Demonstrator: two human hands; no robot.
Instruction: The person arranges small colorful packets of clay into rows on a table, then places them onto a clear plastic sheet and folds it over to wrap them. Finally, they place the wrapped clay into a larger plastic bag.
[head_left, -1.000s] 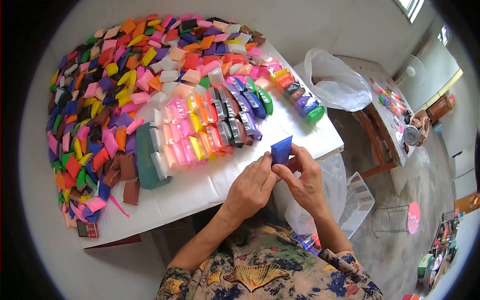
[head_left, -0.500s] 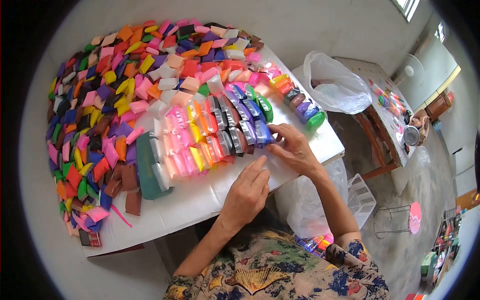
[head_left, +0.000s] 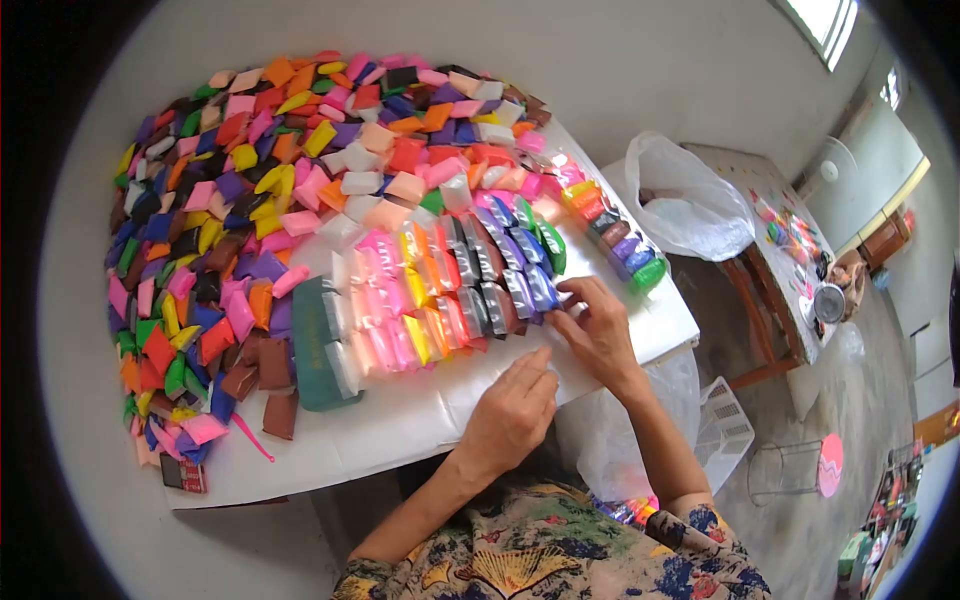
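Observation:
Rows of small clear-wrapped packets (head_left: 430, 290), probably soft modelling clay, run from white and pink through yellow, orange, red, black and brown to blue and green. My right hand (head_left: 600, 330) is at the right end of the front row, its thumb and forefinger apart beside a blue packet (head_left: 543, 289). My left hand (head_left: 512, 405) rests near the table's front edge below the rows, fingers loosely stretched forward and nothing visible in them. A dark green flat block (head_left: 318, 345) stands along the left end of the rows.
A large heap of loose coloured packets (head_left: 220, 240) covers the table's left and back. Another strip of packets (head_left: 612, 232) lies at the right. Beyond are a plastic bag (head_left: 690, 215), a second table (head_left: 775, 290), a white crate (head_left: 725, 425) and a pink-topped stool (head_left: 830, 465).
The whole view has shifted slightly right and down. My right hand stays by the blue packet, with its fingertips drawn slightly closer together; my left hand holds about the same place below the rows.

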